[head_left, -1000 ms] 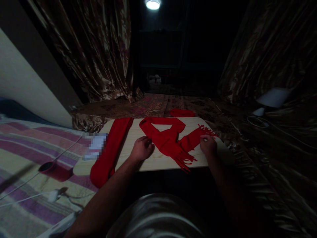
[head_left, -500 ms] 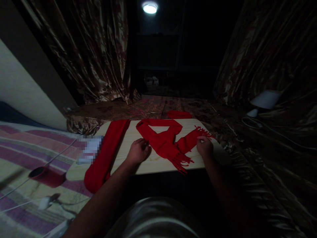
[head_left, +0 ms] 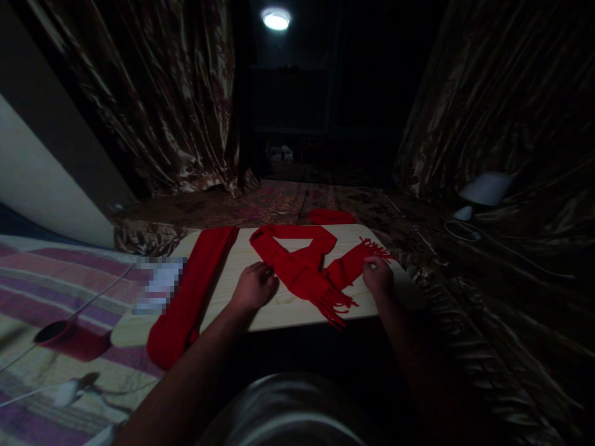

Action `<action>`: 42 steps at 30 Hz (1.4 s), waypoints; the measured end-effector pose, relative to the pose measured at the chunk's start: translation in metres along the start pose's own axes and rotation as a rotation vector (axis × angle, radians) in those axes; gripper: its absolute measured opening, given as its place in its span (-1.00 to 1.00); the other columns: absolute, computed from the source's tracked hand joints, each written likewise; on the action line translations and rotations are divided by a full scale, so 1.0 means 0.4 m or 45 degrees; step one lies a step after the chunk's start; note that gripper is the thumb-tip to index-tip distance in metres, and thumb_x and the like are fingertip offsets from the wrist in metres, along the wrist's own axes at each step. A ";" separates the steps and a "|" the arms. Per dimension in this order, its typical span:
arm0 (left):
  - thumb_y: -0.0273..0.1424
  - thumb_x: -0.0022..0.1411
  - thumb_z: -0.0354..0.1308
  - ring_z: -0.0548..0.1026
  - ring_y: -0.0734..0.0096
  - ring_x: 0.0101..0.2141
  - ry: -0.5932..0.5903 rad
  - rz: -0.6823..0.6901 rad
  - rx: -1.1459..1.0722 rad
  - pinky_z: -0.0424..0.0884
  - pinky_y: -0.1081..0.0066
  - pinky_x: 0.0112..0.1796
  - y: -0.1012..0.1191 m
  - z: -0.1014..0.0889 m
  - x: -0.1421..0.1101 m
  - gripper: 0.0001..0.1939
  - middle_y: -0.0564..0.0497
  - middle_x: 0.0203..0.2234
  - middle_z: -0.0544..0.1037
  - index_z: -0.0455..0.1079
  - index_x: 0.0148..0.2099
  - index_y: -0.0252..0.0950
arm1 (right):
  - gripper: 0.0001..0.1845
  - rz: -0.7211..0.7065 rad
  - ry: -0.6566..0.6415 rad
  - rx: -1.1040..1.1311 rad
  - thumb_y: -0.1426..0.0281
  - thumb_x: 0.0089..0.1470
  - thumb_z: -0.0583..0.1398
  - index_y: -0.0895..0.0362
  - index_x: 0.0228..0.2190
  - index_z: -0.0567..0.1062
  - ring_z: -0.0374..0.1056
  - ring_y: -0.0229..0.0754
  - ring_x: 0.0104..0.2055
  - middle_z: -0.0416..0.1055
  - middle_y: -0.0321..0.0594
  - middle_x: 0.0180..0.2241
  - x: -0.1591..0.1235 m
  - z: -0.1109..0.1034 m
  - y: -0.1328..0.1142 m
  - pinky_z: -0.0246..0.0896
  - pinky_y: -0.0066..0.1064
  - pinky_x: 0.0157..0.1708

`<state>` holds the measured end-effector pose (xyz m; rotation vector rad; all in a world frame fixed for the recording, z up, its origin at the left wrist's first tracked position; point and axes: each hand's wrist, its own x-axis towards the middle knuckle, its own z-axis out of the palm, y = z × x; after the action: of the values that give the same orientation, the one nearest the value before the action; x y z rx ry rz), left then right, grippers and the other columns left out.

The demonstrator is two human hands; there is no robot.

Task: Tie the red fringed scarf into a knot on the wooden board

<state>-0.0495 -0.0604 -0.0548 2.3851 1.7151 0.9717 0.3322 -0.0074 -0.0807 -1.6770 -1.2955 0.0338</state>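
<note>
Nearest, below and between the two grips, bulges a rounded patch of greyish, pale-streaked fabric (head_left: 288, 409). Beyond it, the left grip (head_left: 253, 286) has its fingers curled and thumb beside the left edge of a red scarf (head_left: 297, 269); whether it pinches the cloth, I cannot tell. The right grip (head_left: 378, 277) has thumb and forefinger bent into a small ring at the scarf's fringed right end; whether the fringe is clamped there, I cannot tell either.

The scarf lies between the grips, soft and matte, crossing over itself around a triangular gap, with stringy tassels on both ends. Beneath it is a pale, wood-grained worktop (head_left: 283, 313) with rounded corners. Left of the left grip runs a long, folded red cloth (head_left: 190, 297), thick and smooth-edged; further left, a striped bed cover (head_left: 28, 291) carries a red cylinder (head_left: 88, 344).

Past the grips, a flattened red item (head_left: 331, 217) sits beyond the worktop's far edge. Far right of the right grip stands a lamp (head_left: 486, 189) with a pale tapered shade. Farthest hang glossy, patterned curtains (head_left: 199, 93) in deep folds.
</note>
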 end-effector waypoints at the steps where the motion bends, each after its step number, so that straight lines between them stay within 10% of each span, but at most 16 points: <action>1: -0.28 0.24 0.07 0.50 0.13 -0.02 -0.002 0.003 -0.001 0.39 0.22 0.06 -0.001 0.000 0.000 -0.63 -0.18 -0.07 0.58 0.53 -0.02 -0.34 | -0.74 0.001 -0.001 -0.001 0.32 -0.09 0.09 0.10 -0.41 0.55 0.42 0.02 -0.23 0.55 -0.08 -0.31 0.000 0.000 0.000 0.28 -0.20 -0.16; 42: -0.26 0.25 0.03 0.48 0.13 0.01 0.000 0.027 0.037 0.38 0.19 0.08 -0.005 0.006 0.000 -0.62 -0.17 -0.07 0.58 0.53 -0.02 -0.30 | -0.76 -0.026 0.021 0.031 0.29 -0.10 0.10 0.09 -0.44 0.54 0.38 -0.02 -0.27 0.54 -0.10 -0.34 -0.004 -0.006 -0.008 0.26 -0.23 -0.19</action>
<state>-0.0499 -0.0590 -0.0577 2.4265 1.7193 0.9563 0.3305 -0.0104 -0.0779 -1.6400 -1.2948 0.0237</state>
